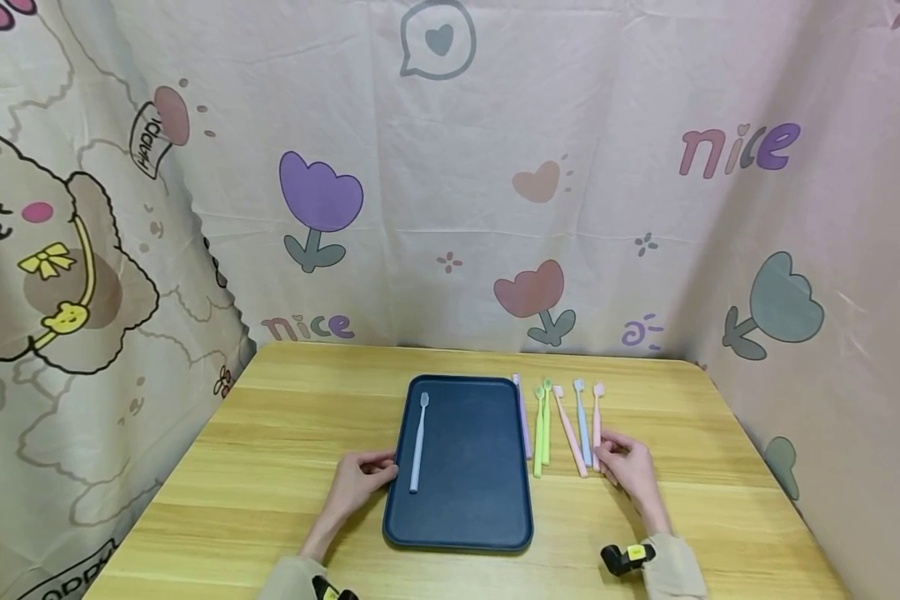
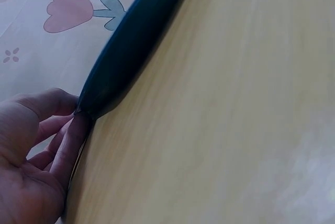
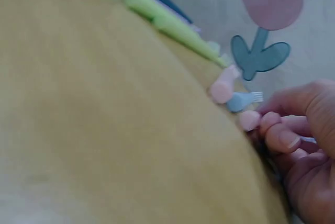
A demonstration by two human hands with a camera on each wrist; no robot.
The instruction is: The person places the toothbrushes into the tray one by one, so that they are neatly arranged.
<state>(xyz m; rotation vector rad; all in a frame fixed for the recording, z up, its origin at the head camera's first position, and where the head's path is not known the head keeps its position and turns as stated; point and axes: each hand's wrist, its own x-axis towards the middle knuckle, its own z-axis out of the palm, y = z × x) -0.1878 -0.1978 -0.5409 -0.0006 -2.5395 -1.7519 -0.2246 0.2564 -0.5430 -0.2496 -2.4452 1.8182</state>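
Observation:
A dark blue tray (image 1: 465, 525) lies on the table, and a light blue toothbrush (image 1: 418, 446) rests along its left side. My left hand (image 1: 362, 483) pinches the tray's left rim between thumb and fingers; the left wrist view shows the fingers (image 2: 68, 145) at that edge. At the right, my right hand (image 1: 632, 471) has its thumb and fingertips on the handle of the rightmost pink toothbrush (image 1: 597, 408). In the right wrist view, the handle end (image 3: 249, 121) of that brush shows beside the curled fingers.
Between tray and right hand lie a purple toothbrush (image 1: 524, 429) beside the tray's edge, two green toothbrushes (image 1: 537, 442) side by side, another pink toothbrush (image 1: 571, 433) at a slant, and a blue toothbrush (image 1: 582, 425). A patterned curtain (image 1: 435, 192) hangs behind the wooden table (image 1: 270, 433).

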